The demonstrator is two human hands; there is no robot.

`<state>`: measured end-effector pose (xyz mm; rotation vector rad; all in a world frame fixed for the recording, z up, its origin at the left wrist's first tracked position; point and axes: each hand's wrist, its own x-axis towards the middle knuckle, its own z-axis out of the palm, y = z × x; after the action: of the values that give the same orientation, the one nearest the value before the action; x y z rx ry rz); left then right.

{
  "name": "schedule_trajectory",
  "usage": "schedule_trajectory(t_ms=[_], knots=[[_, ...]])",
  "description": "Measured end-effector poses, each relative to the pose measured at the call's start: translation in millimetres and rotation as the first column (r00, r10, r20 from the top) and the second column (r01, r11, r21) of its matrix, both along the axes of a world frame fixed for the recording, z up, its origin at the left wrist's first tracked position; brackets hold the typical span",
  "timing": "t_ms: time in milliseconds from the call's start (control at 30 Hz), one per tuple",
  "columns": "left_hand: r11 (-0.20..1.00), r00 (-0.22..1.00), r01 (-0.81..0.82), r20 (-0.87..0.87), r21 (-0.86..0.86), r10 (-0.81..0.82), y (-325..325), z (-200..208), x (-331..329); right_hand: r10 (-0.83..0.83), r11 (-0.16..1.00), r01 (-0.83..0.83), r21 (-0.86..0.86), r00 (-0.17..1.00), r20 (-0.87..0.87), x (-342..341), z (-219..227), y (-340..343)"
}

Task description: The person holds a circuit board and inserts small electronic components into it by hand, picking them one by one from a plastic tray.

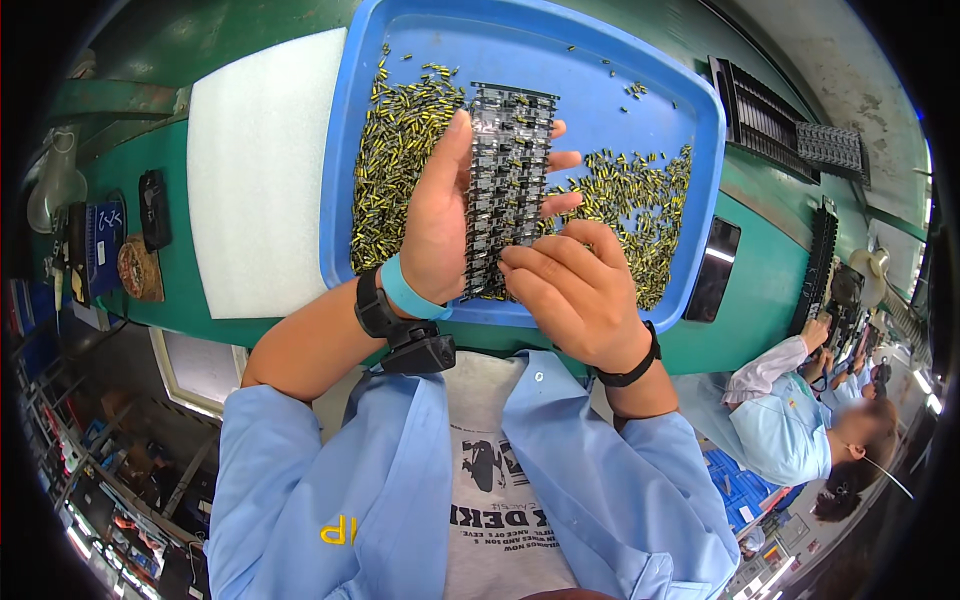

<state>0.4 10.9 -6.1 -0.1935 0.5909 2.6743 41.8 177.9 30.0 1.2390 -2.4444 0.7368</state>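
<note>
My left hand [432, 225] grips a long dark circuit board panel [510, 165] from its left side. Its fingers come out behind the panel's right edge. Rows of black parts, some with yellow on them, cover the panel. At the panel's lower right, my right hand [585, 290] has its fingers pinched together against the surface. Whatever sits between those fingertips is hidden. Below the panel lies a blue tray [712, 130] with loose black-and-yellow cylindrical components, likely capacitors, heaped on its left [400, 150] and right [640, 210].
A white foam sheet [255, 180] lies left of the tray on the green table. A black phone [714, 270] rests by the tray's right edge. Black slotted racks [765, 120] stand at the far right. A co-worker in blue [785, 440] sits to the right.
</note>
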Motion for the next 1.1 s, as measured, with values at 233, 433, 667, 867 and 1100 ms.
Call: schedule_trajectory(t_ms=[233, 433, 667, 867, 1100], knots=[[0.982, 0.999, -0.011, 0.045, 0.188, 0.003, -5.9, 2.4, -5.1, -0.028, 0.991, 0.024, -0.133, 0.999, -0.025, 0.7, -10.3, 10.0], [0.974, 0.999, 0.001, 0.047, 0.226, -0.012, -7.8, 3.1, -5.7, -0.029, 0.986, 0.016, -0.166, 0.997, -0.075, 0.8, -10.5, 7.9], [0.96, 0.998, 0.031, 0.045, 0.278, -0.045, -12.1, -2.3, -6.5, -0.006, 0.998, 0.001, -0.063, 0.998, -0.069, -0.8, -8.2, 9.7], [0.964, 0.996, 0.053, 0.056, 0.261, -0.07, -13.7, -2.3, -7.3, -0.036, 0.993, 0.035, -0.115, 0.999, -0.008, -1.8, -2.0, 10.0], [0.946, 0.998, -0.033, 0.057, 0.322, 0.015, -18.5, 8.9, -11.8, -0.361, 0.866, 0.471, -0.166, 0.821, 0.442, -17.9, -8.6, 33.6]])
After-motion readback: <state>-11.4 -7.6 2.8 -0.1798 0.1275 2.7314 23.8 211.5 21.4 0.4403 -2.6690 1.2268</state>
